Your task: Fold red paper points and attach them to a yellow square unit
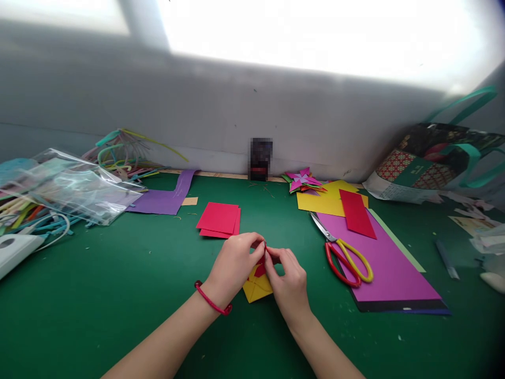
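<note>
A folded paper piece [256,287], yellow with a red part on top, sits on the green table [118,295] between my hands. My left hand [234,266], with a red band on its wrist, pinches the red part from the left. From the right, my right hand [290,281] pinches the same red fold. Both hands have their fingertips pressed together on the paper, and the fingers hide most of the red part.
A stack of red paper squares [219,219] lies just beyond my hands. Scissors [343,251] with red and yellow handles rest on a magenta sheet [389,263] at right. Behind are yellow paper [323,200], a folded paper star [303,180], a purple strip [165,199], plastic bags [74,187] and a patterned bag [430,160].
</note>
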`<state>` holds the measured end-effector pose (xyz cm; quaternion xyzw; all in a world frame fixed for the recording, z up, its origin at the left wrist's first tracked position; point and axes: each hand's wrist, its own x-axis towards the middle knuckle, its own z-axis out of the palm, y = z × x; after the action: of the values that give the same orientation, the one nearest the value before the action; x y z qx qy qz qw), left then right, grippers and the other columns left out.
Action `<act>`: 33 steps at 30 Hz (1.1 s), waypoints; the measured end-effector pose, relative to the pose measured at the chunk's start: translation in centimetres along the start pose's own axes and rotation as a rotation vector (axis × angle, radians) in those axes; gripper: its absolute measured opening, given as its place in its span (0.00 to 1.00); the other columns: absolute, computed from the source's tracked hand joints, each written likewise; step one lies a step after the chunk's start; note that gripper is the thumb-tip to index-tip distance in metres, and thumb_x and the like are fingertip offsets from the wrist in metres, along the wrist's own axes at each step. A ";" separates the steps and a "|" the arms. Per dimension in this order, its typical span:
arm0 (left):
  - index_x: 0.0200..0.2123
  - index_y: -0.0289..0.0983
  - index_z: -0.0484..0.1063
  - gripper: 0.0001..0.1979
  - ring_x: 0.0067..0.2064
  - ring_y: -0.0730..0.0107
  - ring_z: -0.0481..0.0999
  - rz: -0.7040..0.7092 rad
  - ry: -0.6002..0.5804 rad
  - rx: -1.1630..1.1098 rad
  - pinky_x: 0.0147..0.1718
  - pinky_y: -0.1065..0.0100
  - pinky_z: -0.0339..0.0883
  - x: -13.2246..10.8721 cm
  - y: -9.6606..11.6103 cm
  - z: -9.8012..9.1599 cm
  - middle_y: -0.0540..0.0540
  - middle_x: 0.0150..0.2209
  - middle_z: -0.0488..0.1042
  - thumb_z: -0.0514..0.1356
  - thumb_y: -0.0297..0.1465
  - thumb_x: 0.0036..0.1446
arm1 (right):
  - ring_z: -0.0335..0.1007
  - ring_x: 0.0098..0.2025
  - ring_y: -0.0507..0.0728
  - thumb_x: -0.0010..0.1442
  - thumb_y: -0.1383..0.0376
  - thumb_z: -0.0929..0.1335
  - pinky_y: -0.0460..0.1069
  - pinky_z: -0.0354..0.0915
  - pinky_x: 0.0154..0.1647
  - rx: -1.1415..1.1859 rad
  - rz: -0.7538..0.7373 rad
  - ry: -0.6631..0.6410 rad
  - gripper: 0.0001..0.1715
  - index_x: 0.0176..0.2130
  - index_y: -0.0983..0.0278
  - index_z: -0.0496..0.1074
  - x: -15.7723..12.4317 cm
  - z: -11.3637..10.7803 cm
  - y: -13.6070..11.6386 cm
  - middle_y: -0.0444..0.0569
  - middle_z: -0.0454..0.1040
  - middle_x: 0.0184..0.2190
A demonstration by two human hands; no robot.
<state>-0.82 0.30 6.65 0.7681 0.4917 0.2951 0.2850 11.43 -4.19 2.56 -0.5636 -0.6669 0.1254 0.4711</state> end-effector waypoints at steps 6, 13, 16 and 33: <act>0.33 0.40 0.70 0.10 0.34 0.69 0.71 -0.013 -0.021 -0.004 0.32 0.71 0.64 0.0 -0.1 0.0 0.49 0.32 0.73 0.48 0.32 0.55 | 0.63 0.32 0.53 0.58 0.69 0.61 0.48 0.63 0.33 0.020 0.022 -0.020 0.08 0.39 0.63 0.67 -0.1 0.1 0.0 0.48 0.68 0.31; 0.32 0.39 0.69 0.10 0.32 0.70 0.70 0.036 -0.050 0.043 0.30 0.71 0.62 -0.2 0.1 0.2 0.49 0.31 0.72 0.49 0.31 0.55 | 0.63 0.31 0.53 0.59 0.66 0.59 0.48 0.62 0.31 0.024 0.127 -0.070 0.07 0.36 0.63 0.64 0.0 -0.1 -0.1 0.48 0.67 0.30; 0.31 0.38 0.69 0.10 0.30 0.71 0.69 0.066 -0.074 0.058 0.28 0.72 0.60 -0.2 0.2 0.3 0.49 0.29 0.71 0.48 0.29 0.55 | 0.63 0.30 0.53 0.59 0.66 0.59 0.47 0.60 0.30 -0.001 0.160 -0.149 0.06 0.35 0.63 0.64 0.1 -0.4 0.0 0.47 0.66 0.29; 0.26 0.38 0.64 0.06 0.26 0.74 0.64 0.044 -0.106 0.043 0.23 0.73 0.55 -0.3 0.0 0.3 0.52 0.24 0.67 0.49 0.26 0.51 | 0.61 0.29 0.54 0.60 0.68 0.58 0.47 0.58 0.29 -0.095 -0.002 -0.187 0.07 0.32 0.63 0.63 0.0 -0.6 0.1 0.47 0.64 0.26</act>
<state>-0.73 0.01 6.40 0.7991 0.4651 0.2498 0.2876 11.93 -4.37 2.83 -0.5704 -0.7138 0.1450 0.3797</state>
